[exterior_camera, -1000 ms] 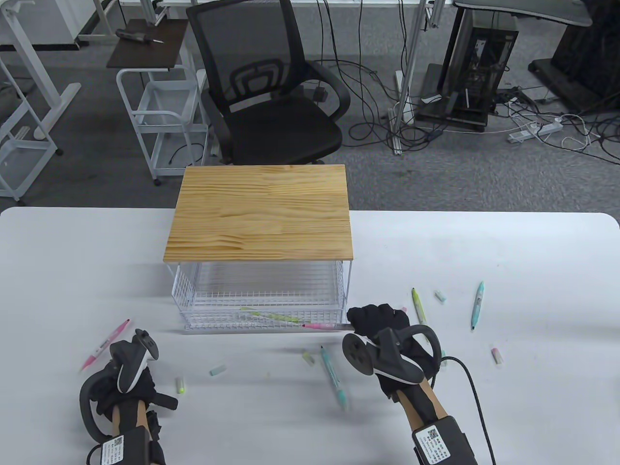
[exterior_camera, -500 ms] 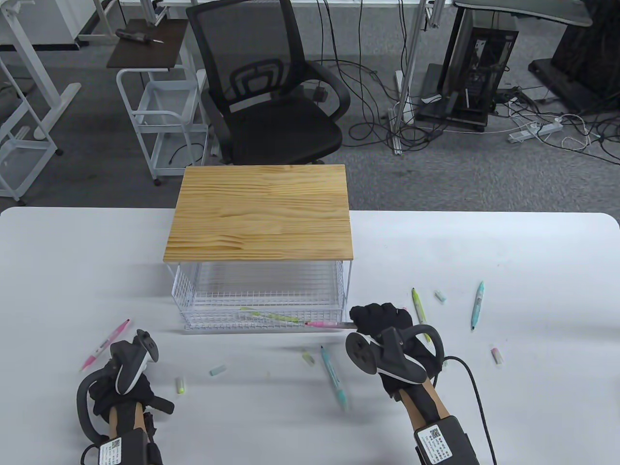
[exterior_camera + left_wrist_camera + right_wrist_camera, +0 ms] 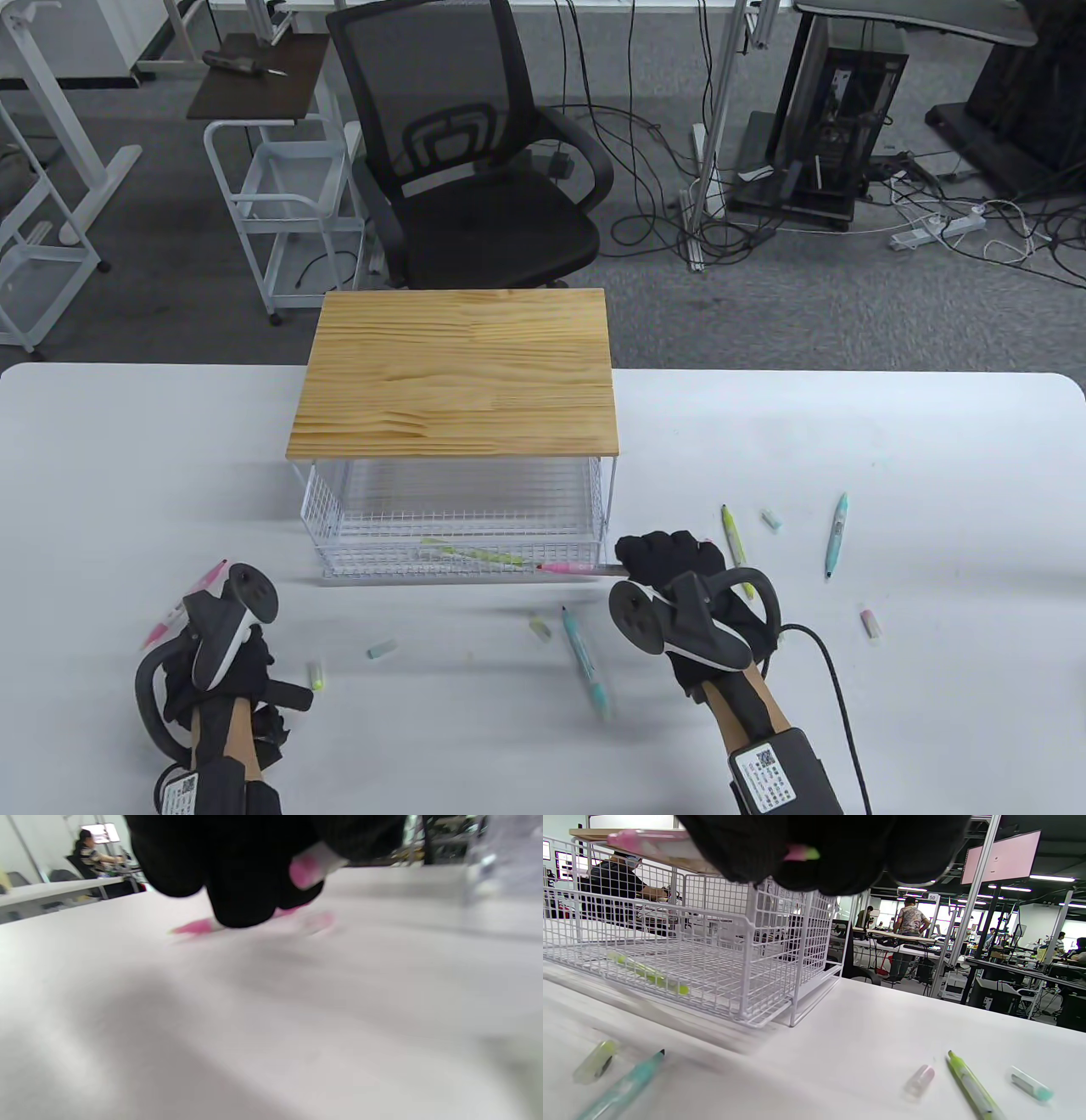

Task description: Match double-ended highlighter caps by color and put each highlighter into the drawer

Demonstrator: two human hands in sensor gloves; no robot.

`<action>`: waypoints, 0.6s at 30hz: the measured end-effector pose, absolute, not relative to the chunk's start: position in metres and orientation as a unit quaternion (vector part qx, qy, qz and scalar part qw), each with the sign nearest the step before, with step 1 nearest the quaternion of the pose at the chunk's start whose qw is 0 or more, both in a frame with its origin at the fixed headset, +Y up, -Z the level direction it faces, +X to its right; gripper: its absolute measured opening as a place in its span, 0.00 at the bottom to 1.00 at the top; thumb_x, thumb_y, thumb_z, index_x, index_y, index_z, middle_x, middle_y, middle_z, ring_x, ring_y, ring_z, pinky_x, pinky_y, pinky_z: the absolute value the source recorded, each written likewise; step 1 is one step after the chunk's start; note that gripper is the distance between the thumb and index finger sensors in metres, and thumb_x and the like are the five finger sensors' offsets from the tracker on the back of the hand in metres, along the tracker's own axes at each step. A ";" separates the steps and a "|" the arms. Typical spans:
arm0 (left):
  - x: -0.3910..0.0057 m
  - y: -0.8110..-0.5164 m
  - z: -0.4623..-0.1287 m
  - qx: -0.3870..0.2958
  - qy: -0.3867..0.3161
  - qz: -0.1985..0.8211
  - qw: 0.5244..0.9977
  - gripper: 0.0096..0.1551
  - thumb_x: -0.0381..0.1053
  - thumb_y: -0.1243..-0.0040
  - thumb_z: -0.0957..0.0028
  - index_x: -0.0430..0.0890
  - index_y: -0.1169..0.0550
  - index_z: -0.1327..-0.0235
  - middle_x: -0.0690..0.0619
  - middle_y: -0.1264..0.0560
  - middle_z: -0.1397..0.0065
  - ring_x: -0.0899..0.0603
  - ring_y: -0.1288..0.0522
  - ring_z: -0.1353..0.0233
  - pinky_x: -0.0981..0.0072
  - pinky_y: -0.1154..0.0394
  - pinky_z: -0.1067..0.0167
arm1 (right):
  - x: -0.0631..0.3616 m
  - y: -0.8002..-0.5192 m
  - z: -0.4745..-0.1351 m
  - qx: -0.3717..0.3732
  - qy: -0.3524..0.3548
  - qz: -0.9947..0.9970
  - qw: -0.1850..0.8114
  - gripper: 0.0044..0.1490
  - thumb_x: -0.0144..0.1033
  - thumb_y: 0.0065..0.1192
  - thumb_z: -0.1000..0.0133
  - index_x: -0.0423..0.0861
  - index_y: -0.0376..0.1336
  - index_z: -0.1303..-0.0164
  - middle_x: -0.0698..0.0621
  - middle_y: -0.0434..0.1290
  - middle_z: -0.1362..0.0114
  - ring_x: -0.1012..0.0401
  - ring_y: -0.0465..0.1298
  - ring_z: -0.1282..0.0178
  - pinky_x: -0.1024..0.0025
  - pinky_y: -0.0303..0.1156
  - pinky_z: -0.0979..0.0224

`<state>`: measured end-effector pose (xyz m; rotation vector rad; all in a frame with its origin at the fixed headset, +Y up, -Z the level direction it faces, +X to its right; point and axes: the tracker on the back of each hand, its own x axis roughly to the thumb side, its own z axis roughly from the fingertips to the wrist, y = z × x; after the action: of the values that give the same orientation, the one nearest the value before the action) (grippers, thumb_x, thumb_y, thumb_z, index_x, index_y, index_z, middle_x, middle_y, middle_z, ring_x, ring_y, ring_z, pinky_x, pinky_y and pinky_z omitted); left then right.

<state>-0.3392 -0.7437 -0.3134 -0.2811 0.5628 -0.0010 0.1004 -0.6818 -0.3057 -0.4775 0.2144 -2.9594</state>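
Observation:
My right hand (image 3: 670, 560) grips a pink highlighter (image 3: 570, 567) by one end. It lies level and points left, its tip at the front right corner of the white wire drawer (image 3: 373, 570). The drawer stands pulled out, with a yellow-green highlighter (image 3: 484, 556) lying inside. My left hand (image 3: 233, 666) hovers at the near left, fingers curled. In the left wrist view they seem to pinch a small pink cap (image 3: 309, 869), blurred. A second pink highlighter (image 3: 180, 604) lies under that hand's tracker.
Loose on the table are a teal highlighter (image 3: 585, 662), a yellow-green highlighter (image 3: 734, 543) and another teal highlighter (image 3: 836, 535). Scattered caps include a teal cap (image 3: 381, 649), a yellow-green cap (image 3: 316, 676) and a pink cap (image 3: 870, 622). A wooden top (image 3: 458, 373) covers the rack.
My left hand has moved forward over the pink highlighter on the table. My right hand has drifted slightly right with its pink highlighter.

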 end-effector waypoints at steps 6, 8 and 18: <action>-0.291 -0.697 -0.317 -0.090 0.185 0.020 0.978 0.26 0.52 0.55 0.40 0.60 0.40 0.28 0.52 0.25 0.24 0.46 0.17 0.34 0.49 0.21 0.32 | 0.101 -0.681 -0.305 -0.160 0.073 -0.982 0.065 0.32 0.39 0.59 0.42 0.54 0.54 0.27 0.54 0.68 0.26 0.53 0.73 0.32 0.47 0.70 0.24; -0.275 -0.682 -0.315 -0.064 0.147 0.031 0.987 0.26 0.52 0.54 0.40 0.58 0.39 0.27 0.54 0.23 0.27 0.49 0.16 0.37 0.51 0.20 0.34 | 0.101 -0.679 -0.305 -0.161 0.075 -0.982 0.061 0.32 0.39 0.59 0.42 0.54 0.54 0.27 0.53 0.68 0.26 0.53 0.73 0.32 0.47 0.70 0.24; -0.212 -0.636 -0.290 0.046 -0.073 0.098 0.991 0.30 0.49 0.37 0.46 0.61 0.32 0.29 0.60 0.20 0.29 0.56 0.15 0.37 0.61 0.19 0.28 | 0.092 -0.669 -0.295 -0.187 0.093 -0.977 0.043 0.32 0.39 0.59 0.42 0.54 0.54 0.27 0.53 0.68 0.26 0.53 0.73 0.32 0.47 0.69 0.24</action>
<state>-0.2120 -0.6363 -0.2904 0.0930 -0.1461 0.1973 0.0916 -0.6692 -0.2954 -0.5714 0.2845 -2.9883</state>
